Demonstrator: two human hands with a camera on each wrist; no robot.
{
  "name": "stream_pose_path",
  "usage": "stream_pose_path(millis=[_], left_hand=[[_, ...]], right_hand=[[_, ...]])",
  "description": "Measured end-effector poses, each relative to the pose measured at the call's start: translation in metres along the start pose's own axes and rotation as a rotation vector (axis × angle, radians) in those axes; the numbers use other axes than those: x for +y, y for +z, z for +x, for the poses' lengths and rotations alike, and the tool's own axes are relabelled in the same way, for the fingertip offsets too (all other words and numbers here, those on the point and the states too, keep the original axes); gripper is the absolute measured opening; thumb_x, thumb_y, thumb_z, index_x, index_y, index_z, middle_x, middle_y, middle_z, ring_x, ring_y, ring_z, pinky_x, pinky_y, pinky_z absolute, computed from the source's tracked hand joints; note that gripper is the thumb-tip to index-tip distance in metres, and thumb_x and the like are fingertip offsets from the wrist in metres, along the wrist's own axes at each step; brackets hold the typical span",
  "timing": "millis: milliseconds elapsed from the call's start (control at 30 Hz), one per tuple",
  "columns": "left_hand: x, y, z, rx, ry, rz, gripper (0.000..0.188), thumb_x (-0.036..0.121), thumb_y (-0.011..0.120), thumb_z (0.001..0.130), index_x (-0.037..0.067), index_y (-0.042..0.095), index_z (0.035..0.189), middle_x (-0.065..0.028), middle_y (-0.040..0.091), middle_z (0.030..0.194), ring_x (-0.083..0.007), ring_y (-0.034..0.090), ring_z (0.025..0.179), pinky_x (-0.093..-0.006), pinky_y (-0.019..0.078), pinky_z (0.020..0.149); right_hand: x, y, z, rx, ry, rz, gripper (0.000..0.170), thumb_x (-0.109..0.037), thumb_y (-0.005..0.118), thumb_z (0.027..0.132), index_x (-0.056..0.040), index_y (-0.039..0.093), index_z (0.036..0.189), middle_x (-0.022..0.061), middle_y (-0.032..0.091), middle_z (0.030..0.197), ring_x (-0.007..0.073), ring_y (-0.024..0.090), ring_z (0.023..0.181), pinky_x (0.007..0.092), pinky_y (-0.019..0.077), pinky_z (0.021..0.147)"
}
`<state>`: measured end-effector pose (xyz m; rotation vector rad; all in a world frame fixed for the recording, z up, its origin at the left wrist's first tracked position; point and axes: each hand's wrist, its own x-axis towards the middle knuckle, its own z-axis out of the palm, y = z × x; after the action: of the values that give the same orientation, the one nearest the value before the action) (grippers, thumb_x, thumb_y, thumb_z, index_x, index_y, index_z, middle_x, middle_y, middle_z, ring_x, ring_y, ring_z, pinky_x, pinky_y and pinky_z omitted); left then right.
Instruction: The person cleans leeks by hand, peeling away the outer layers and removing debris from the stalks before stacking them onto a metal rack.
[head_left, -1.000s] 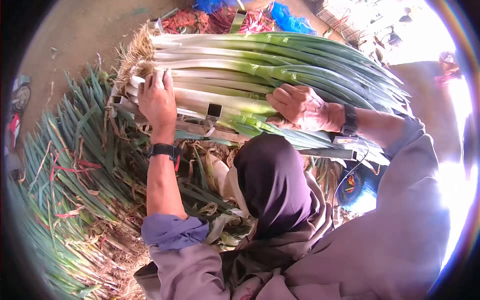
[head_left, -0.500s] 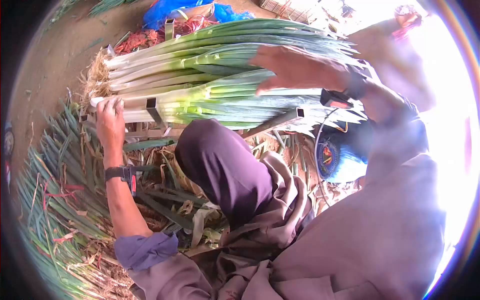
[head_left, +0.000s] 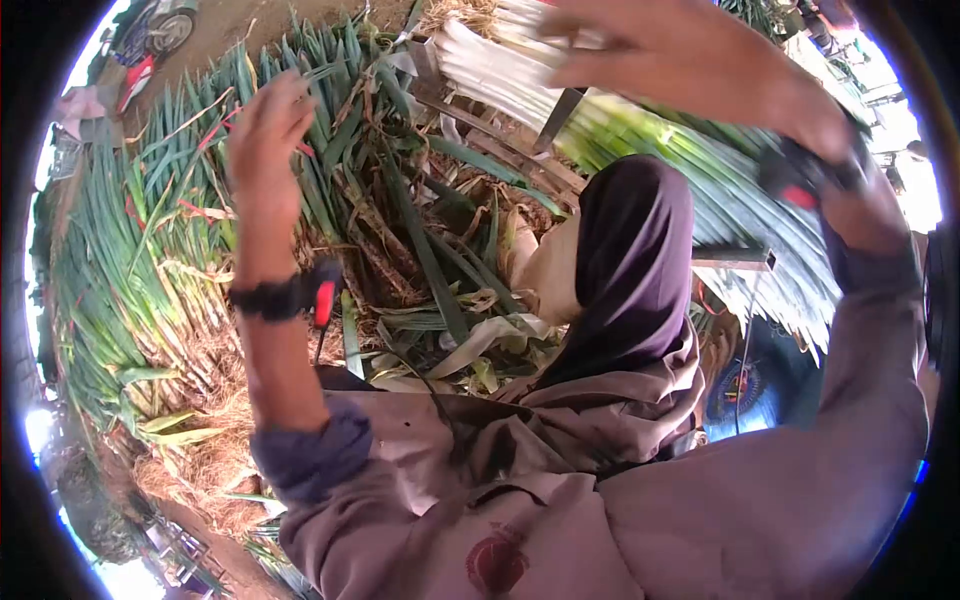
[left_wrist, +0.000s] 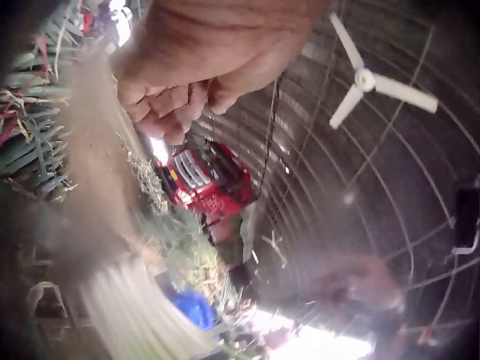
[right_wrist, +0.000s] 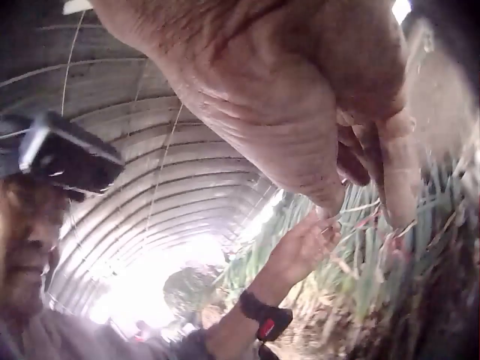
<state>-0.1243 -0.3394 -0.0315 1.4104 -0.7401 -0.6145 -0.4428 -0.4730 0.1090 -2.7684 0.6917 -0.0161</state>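
The left grip point(head_left: 268, 150) hangs in the upper left of the head view, fingers loosely bent, with nothing visible held; the right grip point(head_left: 680, 70), at the upper right, has straight, spread fingers and also appears to hold nothing. The heap of leeks point(head_left: 150, 300) fills the left of the frame, reaching left of and below the left grip, which is much the nearer of the two; its leaves point toward the top, its roots toward the bottom. The pale-stalked leeks point(head_left: 625, 130) lie at the upper right on a metal frame point(head_left: 735, 258), their long axis slanting from white bases at top centre down to green tips at right. The right grip overlaps them in the frame and hides part of their length; the top edge cuts off some. Blur softens both sets of fingertips, so their gap to the leeks cannot be told.
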Motion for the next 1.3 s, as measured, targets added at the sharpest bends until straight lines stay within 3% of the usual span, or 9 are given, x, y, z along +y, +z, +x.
stream_pose_path(millis=[100,300,533,600,933,1000,1100,1233,1300], left_hand=[[0.014,-0.085,-0.046,0.159,-0.016,-0.288,0.038,0.024,0.059,0.1,0.002,0.059,0.131,-0.0088,0.065,0.122,-0.0185,0.061,0.109,-0.0328,0.0473,0.1],[-0.01,-0.192,-0.128,0.342,-0.259,-0.186,0.041,0.01,0.049,0.103,-0.006,0.044,0.141,-0.0067,0.056,0.114,-0.0102,0.054,0.099,-0.0246,0.047,0.094],[0.035,-0.2,-0.194,0.511,-0.105,-0.346,0.04,0.022,0.056,0.104,-0.004,0.051,0.134,-0.0019,0.054,0.103,-0.0098,0.047,0.088,-0.0259,0.0425,0.088],[0.037,-0.204,-0.209,0.591,-0.149,-0.36,0.041,0.023,0.054,0.105,-0.005,0.049,0.135,-0.0017,0.053,0.101,-0.0099,0.045,0.085,-0.0264,0.0426,0.087],[0.03,-0.183,-0.2,0.51,-0.129,-0.283,0.038,0.026,0.059,0.102,-0.002,0.059,0.128,-0.0045,0.065,0.1,-0.01,0.054,0.087,-0.026,0.046,0.083],[0.033,-0.161,-0.189,0.506,-0.167,-0.294,0.033,0.021,0.059,0.101,-0.001,0.061,0.126,-0.0057,0.065,0.103,-0.0109,0.056,0.089,-0.026,0.0464,0.083],[0.021,-0.159,-0.169,0.387,-0.166,-0.339,0.03,0.02,0.06,0.101,0.0,0.063,0.123,-0.0059,0.067,0.1,-0.0114,0.06,0.086,-0.0263,0.0473,0.081],[0.006,-0.158,-0.139,0.374,-0.167,-0.343,0.026,0.02,0.065,0.098,0.002,0.066,0.116,-0.0049,0.069,0.096,-0.0128,0.063,0.08,-0.0269,0.049,0.077],[-0.001,-0.159,-0.126,0.389,-0.144,-0.373,0.026,0.021,0.069,0.095,0.002,0.066,0.112,-0.0058,0.07,0.095,-0.0134,0.064,0.08,-0.0262,0.05,0.075]], right_hand=[[-0.04,0.038,0.083,-0.11,-0.453,-0.136,0.039,-0.035,0.064,0.097,0.0036,0.062,0.106,0.0149,0.067,0.089,0.0198,0.065,0.077,0.0366,0.0577,0.07],[-0.094,0.268,0.252,-0.29,-0.301,0.512,0.046,-0.037,0.061,0.098,0.0006,0.06,0.071,0.0108,0.063,0.063,0.0192,0.065,0.057,0.037,0.0539,0.061],[-0.089,0.472,0.213,-0.461,0.207,0.557,0.05,-0.037,0.067,0.094,0.0015,0.052,0.067,0.0087,0.043,0.059,0.026,0.046,0.054,0.045,0.0403,0.055],[-0.095,0.49,0.202,-0.149,0.219,0.481,0.049,-0.038,0.07,0.092,0.0006,0.051,0.069,0.0064,0.044,0.063,0.021,0.044,0.055,0.0431,0.0381,0.055],[-0.053,0.411,0.192,-0.478,0.103,0.752,0.046,-0.04,0.072,0.088,0.0001,0.059,0.07,0.0047,0.047,0.063,0.0163,0.042,0.054,0.0367,0.0329,0.052],[-0.045,0.393,0.176,-0.086,-0.329,0.917,0.048,-0.045,0.068,0.091,-0.0016,0.065,0.07,0.0037,0.05,0.059,0.0143,0.045,0.051,0.0324,0.0358,0.05],[-0.041,0.277,0.171,-0.274,-0.356,0.964,0.043,-0.044,0.066,0.092,-0.0032,0.072,0.103,0.004,0.065,0.08,0.0101,0.05,0.058,0.0285,0.0407,0.053],[-0.078,0.15,0.132,0.137,-0.654,0.943,0.046,-0.044,0.065,0.094,-0.0054,0.07,0.118,0.0015,0.07,0.087,0.0036,0.052,0.058,0.0225,0.0374,0.049],[-0.088,0.111,0.116,-0.235,-0.378,1.433,0.039,-0.038,0.067,0.093,-0.0071,0.071,0.116,-0.0009,0.07,0.09,0.0018,0.055,0.065,0.0175,0.0374,0.052]])
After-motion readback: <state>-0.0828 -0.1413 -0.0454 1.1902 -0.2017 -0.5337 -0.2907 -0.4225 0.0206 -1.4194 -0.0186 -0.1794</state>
